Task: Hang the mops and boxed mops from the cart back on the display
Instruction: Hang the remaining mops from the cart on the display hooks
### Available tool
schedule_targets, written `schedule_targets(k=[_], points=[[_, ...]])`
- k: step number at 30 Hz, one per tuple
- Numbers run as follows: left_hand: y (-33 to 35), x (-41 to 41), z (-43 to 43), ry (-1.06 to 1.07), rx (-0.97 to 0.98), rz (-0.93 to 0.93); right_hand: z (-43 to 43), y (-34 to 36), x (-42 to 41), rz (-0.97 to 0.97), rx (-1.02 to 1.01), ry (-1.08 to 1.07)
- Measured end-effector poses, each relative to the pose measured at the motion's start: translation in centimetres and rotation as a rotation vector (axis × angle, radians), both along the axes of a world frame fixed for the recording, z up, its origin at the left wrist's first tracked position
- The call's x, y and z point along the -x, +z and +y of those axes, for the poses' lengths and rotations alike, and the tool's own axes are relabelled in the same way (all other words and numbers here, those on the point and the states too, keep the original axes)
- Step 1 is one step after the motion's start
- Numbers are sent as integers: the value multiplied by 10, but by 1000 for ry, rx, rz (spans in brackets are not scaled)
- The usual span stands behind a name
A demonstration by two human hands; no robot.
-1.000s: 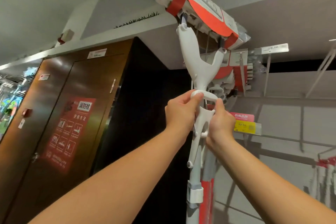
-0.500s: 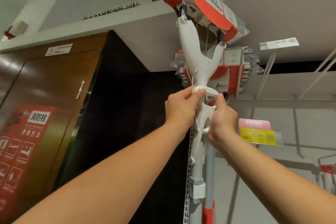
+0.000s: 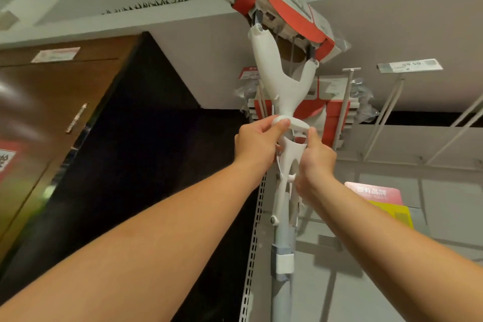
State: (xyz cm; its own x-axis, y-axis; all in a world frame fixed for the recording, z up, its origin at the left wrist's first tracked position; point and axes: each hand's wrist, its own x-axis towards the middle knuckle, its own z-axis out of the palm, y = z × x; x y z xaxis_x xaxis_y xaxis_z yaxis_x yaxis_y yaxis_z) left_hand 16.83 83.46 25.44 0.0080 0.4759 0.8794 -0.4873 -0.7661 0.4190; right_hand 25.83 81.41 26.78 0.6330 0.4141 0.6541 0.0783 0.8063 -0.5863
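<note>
mop: stands upright straight before you, its head topmost, above both your hands.
left hand: on the mop's left side, gripping the ring under the fork.
right hand: on the mop's right side, a little lower, around the lever frame.
hung mops: behind the mop, slightly to its right.
slotted upright: just left of the mop's pole, behind it.
display pegs: right of the mop.
price label: right of the mop, above the pegs.
door: well left of the mop.
</note>
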Motion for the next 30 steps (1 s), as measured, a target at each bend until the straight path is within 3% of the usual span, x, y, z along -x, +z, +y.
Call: schedule_targets(k=[14, 23, 30], points=[[39, -29, 58, -146, -74, 99, 49, 30, -24, 109, -63, -83], [42, -69, 89, -277, -97, 130, 72, 30, -58, 148, -96, -317], [33, -88, 122, -304, 9, 152, 88, 15, -69, 127, -87, -465]])
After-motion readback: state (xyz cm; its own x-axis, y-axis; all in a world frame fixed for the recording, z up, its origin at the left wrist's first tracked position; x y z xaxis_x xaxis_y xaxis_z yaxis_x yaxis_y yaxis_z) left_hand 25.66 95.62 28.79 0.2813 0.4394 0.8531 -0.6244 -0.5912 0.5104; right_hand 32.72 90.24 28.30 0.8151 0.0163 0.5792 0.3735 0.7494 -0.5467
